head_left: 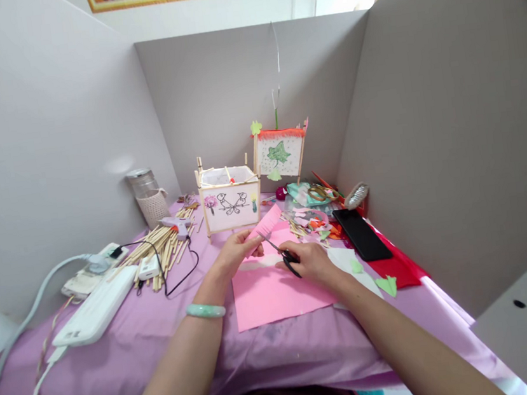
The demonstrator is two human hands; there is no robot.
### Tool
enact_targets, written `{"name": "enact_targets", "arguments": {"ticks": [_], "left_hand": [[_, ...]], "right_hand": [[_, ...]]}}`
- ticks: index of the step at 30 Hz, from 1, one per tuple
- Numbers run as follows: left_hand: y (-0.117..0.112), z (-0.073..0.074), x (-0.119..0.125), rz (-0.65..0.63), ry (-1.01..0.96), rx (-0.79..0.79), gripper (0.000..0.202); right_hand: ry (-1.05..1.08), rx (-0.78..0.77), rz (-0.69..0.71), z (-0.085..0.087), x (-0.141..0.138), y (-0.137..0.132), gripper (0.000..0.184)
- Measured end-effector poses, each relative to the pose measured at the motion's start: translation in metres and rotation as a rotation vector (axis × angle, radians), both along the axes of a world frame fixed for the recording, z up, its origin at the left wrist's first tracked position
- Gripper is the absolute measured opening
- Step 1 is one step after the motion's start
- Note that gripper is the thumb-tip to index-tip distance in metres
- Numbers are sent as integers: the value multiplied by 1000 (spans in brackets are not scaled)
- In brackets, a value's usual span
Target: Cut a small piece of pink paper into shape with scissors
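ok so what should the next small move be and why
Probably a short snip into the pink strip: the left hand holds it out, and the right hand has the scissors with their blades at its edge.

Paper strip [270, 220]: pink, narrow, inclined with its far end raised toward the upper right; fine slits along the lower edge. Scissors [291, 257]: black handles, slim metal blades pointing up-left, tips at the slit edge. Paper sheet [275, 295]: pink, larger, lying flat below the scissors, partly covered.
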State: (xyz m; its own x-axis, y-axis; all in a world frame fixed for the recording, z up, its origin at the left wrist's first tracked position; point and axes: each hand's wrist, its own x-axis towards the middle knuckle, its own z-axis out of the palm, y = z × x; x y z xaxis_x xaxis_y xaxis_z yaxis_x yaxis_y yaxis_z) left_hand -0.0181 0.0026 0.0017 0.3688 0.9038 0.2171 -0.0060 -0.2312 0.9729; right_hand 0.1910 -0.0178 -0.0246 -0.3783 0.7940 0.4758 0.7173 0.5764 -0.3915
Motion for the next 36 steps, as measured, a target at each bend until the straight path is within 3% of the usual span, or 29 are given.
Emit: {"name": "enact_targets", "arguments": {"ticks": [19,36], "left_hand": [[3,-2,-1,15,-19,1,30],[2,1,0,59,-160,-61,30]], "right_hand": [[-7,31,5,2,0,-1,17],[-19,-18,-5,2,0,-2,25]]}}
